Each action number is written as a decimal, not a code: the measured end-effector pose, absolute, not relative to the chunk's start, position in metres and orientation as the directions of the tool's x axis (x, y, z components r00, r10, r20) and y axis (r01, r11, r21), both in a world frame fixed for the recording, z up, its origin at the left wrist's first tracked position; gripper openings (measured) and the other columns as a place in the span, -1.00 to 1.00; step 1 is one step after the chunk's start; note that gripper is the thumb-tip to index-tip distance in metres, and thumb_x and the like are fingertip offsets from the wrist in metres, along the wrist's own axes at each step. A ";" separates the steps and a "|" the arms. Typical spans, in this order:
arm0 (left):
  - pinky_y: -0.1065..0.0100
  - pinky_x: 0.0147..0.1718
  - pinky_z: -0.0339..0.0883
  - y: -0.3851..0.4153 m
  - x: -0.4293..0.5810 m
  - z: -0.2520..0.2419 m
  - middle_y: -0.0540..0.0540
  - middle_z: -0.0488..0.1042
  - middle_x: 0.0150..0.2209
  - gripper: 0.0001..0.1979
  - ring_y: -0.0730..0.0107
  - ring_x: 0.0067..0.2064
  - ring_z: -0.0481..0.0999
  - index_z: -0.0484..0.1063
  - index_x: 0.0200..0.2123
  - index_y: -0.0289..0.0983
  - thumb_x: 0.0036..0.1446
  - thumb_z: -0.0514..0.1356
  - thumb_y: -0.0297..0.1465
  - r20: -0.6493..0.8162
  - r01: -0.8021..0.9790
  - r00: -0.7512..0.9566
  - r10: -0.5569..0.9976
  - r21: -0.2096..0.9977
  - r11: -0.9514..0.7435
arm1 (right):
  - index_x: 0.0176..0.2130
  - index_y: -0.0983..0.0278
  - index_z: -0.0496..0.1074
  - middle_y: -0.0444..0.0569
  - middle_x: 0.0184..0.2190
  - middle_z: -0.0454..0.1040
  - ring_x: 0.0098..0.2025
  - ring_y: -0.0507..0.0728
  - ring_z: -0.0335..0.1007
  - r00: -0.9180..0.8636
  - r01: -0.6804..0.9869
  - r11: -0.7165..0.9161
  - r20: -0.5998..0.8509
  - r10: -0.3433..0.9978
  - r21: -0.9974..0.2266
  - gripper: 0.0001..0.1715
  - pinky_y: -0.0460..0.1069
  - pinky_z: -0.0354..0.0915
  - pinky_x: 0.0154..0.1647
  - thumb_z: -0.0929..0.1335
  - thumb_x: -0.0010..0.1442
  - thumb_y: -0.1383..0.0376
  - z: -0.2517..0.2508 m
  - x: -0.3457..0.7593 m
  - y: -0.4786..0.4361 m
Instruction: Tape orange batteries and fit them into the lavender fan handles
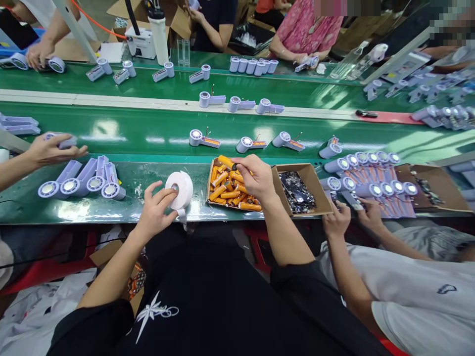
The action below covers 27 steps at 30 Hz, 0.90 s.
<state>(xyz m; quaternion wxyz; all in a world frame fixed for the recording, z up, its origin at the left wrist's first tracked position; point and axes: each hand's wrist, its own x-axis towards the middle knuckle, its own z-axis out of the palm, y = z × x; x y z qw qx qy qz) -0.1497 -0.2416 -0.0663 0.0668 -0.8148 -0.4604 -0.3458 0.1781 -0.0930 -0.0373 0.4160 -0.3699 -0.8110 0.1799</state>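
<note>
Left hand (156, 211) clasped a white tape roll (181, 189) upright, steadying it at the bench's (148, 173) near edge. Right hand (257, 179) pinched an orange cylindrical battery (226, 161).

L hand (156, 207) holds tape roll (180, 189); R hand (256, 177) lifts orange battery (226, 161) over box (211, 184).

bg | green belts (148, 133) | ceiling-light glare | red stool (260, 244) under bench

Left grip (158, 210), right grip (256, 178), both curled
</note>
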 end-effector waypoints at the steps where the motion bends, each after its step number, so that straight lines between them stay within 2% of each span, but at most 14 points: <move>1: -0.16 0.29 0.37 -0.241 -0.147 -0.066 -0.20 0.63 0.01 -0.65 -0.08 0.22 0.48 0.44 0.10 -0.23 0.27 0.35 -0.43 0.621 0.788 0.343 0.705 0.217 -0.575 | -0.03 0.19 0.70 0.06 -0.27 0.58 -0.18 0.16 0.51 -0.332 0.421 0.660 0.571 0.751 -0.622 -0.42 0.11 0.47 -0.08 0.26 0.55 -0.10 -0.034 0.177 -0.098; 4: -0.17 0.26 0.39 -0.242 -0.141 -0.067 -0.21 0.63 0.03 -0.61 -0.15 0.27 0.42 0.44 0.12 -0.24 0.27 0.40 -0.38 0.589 0.780 0.356 0.725 0.239 -0.578 | -0.15 0.16 0.65 0.06 -0.15 0.64 -0.06 0.17 0.62 -0.227 0.275 0.595 0.551 0.803 -0.755 -0.42 0.14 0.55 0.03 0.30 0.51 -0.18 -0.026 0.169 -0.116; 5: -0.18 0.25 0.39 -0.242 -0.139 -0.067 -0.21 0.63 0.03 -0.60 -0.16 0.28 0.41 0.44 0.13 -0.23 0.28 0.41 -0.37 0.573 0.779 0.361 0.736 0.249 -0.576 | -0.15 0.18 0.61 0.05 -0.13 0.66 -0.08 0.16 0.65 -0.222 0.209 0.541 0.499 0.837 -0.815 -0.41 0.13 0.58 0.00 0.29 0.51 -0.20 -0.025 0.166 -0.122; 8: -0.19 0.24 0.41 -0.245 -0.134 -0.065 -0.19 0.63 0.03 -0.59 -0.18 0.28 0.39 0.46 0.14 -0.20 0.27 0.43 -0.35 0.543 0.766 0.387 0.746 0.261 -0.587 | -0.11 0.20 0.52 0.02 -0.24 0.68 -0.31 0.14 0.68 -0.252 0.114 0.363 0.327 0.911 -0.925 -0.37 0.05 0.60 -0.28 0.27 0.49 -0.26 -0.023 0.159 -0.140; 10: -0.13 0.20 0.45 -0.247 -0.130 -0.060 -0.18 0.64 0.02 -0.58 -0.15 0.26 0.38 0.49 0.16 -0.19 0.27 0.43 -0.38 0.540 0.755 0.421 0.728 0.236 -0.612 | -0.08 0.18 0.51 0.00 -0.29 0.68 -0.31 0.16 0.69 -0.249 0.149 0.364 0.321 0.914 -0.919 -0.39 0.04 0.61 -0.29 0.27 0.50 -0.26 -0.023 0.155 -0.148; 14: 0.00 0.16 0.49 -0.249 -0.126 -0.047 -0.12 0.66 0.00 -0.59 -0.07 0.22 0.40 0.57 0.20 -0.16 0.31 0.42 -0.38 0.536 0.736 0.507 0.674 0.137 -0.663 | -0.12 0.16 0.56 -0.07 -0.28 0.69 -0.28 0.07 0.69 -0.320 0.182 0.586 0.516 0.794 -0.789 -0.61 -0.03 0.59 -0.18 0.26 0.60 0.05 -0.022 0.149 -0.154; 16: 0.00 0.16 0.48 -0.249 -0.125 -0.043 -0.09 0.66 0.00 -0.62 -0.07 0.21 0.42 0.60 0.19 -0.13 0.33 0.40 -0.39 0.528 0.723 0.539 0.656 0.111 -0.682 | -0.14 0.17 0.57 -0.08 -0.27 0.69 -0.29 0.05 0.68 -0.358 0.173 0.643 0.561 0.747 -0.746 -0.63 -0.05 0.57 -0.17 0.25 0.60 0.14 -0.023 0.147 -0.153; 18: 0.01 0.15 0.48 -0.249 -0.126 -0.040 -0.08 0.67 0.01 -0.64 -0.07 0.21 0.42 0.61 0.18 -0.12 0.34 0.38 -0.39 0.522 0.707 0.560 0.644 0.104 -0.699 | -0.15 0.18 0.57 -0.05 -0.26 0.69 -0.21 0.08 0.70 -0.361 0.192 0.638 0.551 0.753 -0.746 -0.57 -0.01 0.58 -0.10 0.24 0.61 0.08 -0.024 0.145 -0.151; 21: 0.00 0.17 0.47 -0.250 -0.126 -0.038 -0.08 0.67 0.03 -0.66 -0.07 0.23 0.41 0.60 0.17 -0.17 0.35 0.37 -0.40 0.521 0.688 0.581 0.626 0.096 -0.719 | -0.19 0.18 0.58 -0.02 -0.25 0.69 0.07 0.16 0.70 -0.391 0.207 0.610 0.507 0.768 -0.764 -0.42 0.08 0.55 0.14 0.19 0.61 -0.06 -0.027 0.143 -0.149; 23: 0.00 0.19 0.47 -0.250 -0.125 -0.037 -0.07 0.67 0.04 -0.66 -0.05 0.24 0.40 0.59 0.17 -0.17 0.35 0.37 -0.41 0.519 0.679 0.587 0.621 0.102 -0.727 | -0.19 0.17 0.59 -0.03 -0.25 0.70 0.20 0.17 0.64 -0.431 0.159 0.591 0.483 0.762 -0.791 -0.39 0.12 0.50 0.27 0.18 0.61 -0.10 -0.031 0.141 -0.148; 27: 0.00 0.23 0.45 -0.251 -0.125 -0.035 -0.09 0.67 0.03 -0.64 0.01 0.23 0.41 0.58 0.18 -0.19 0.34 0.37 -0.43 0.520 0.658 0.593 0.614 0.125 -0.742 | -0.19 0.20 0.56 0.03 -0.28 0.70 0.18 0.22 0.65 -0.391 -0.005 0.420 0.388 0.835 -0.908 -0.35 0.16 0.53 0.26 0.24 0.52 -0.24 -0.043 0.130 -0.151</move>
